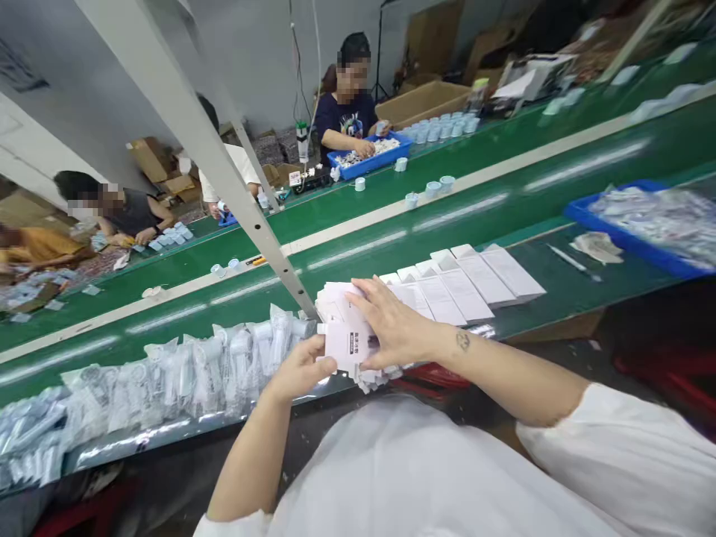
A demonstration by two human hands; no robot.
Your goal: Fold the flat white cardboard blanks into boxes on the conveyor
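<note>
The left hand (299,369) is pinching the lower edge of a white printed cardboard carton (347,339) in a narrow grip, while the right hand (394,321) is spreading wide across its top, over the near edge of the green conveyor bench (559,261). Overlapping white paper sheets (464,280) are lying at 2 o'clock, and clear bagged plastic packets (190,380) are lining the belt at 9 o'clock.

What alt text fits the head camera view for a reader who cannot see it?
Seen from the wearer's head, the left hand holds a white printed carton under the spread right hand, above a green conveyor belt, between clear-bagged items and fanned white sheets. Beyond, a co-worker reaches into a blue tray.
</note>
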